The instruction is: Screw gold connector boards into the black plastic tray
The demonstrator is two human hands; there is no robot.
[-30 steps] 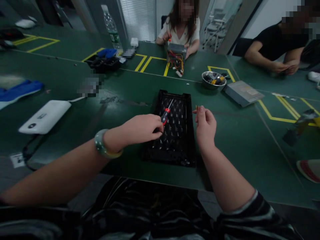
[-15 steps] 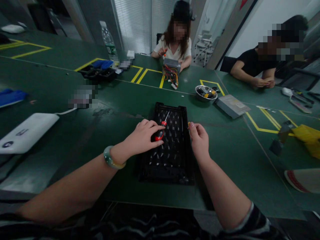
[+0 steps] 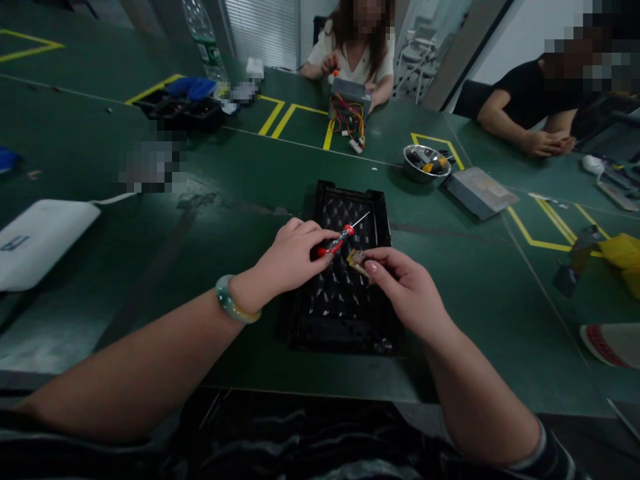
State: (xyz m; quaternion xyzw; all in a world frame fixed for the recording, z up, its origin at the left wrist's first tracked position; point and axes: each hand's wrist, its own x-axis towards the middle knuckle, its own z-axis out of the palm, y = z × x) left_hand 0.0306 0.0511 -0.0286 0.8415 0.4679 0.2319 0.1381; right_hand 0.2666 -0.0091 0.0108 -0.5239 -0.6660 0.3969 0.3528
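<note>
Since a moment ago, your right hand (image 3: 407,287) has come in from the tray's right edge to over its middle, bringing a small part (image 3: 357,261) into plain view, and the screwdriver (image 3: 345,233) in your left hand (image 3: 295,260) has swung so its tip points more to the right.

The green surface (image 3: 475,280) spreads out in front of you, marked with yellow tape. Across it, a co-worker in a white top (image 3: 376,57) holds a grey metal box (image 3: 351,91) with coloured wires hanging out, and another in black (image 3: 520,90) rests both arms at the far right.

Right before you lies the black tray (image 3: 345,333), its floor patterned with bumps. Beyond its far right corner sits a flat grey box (image 3: 480,191), with a metal bowl (image 3: 423,175) of tools just beside it. A white case (image 3: 47,243) lies well to your left.

Your left fingers pinch the red and black handle of the screwdriver, the shaft slanting up and right above the tray. Your right thumb and fingers pinch the small part, brownish-yellow, near the handle; you have it over the tray, its exact height hard to tell.
</note>
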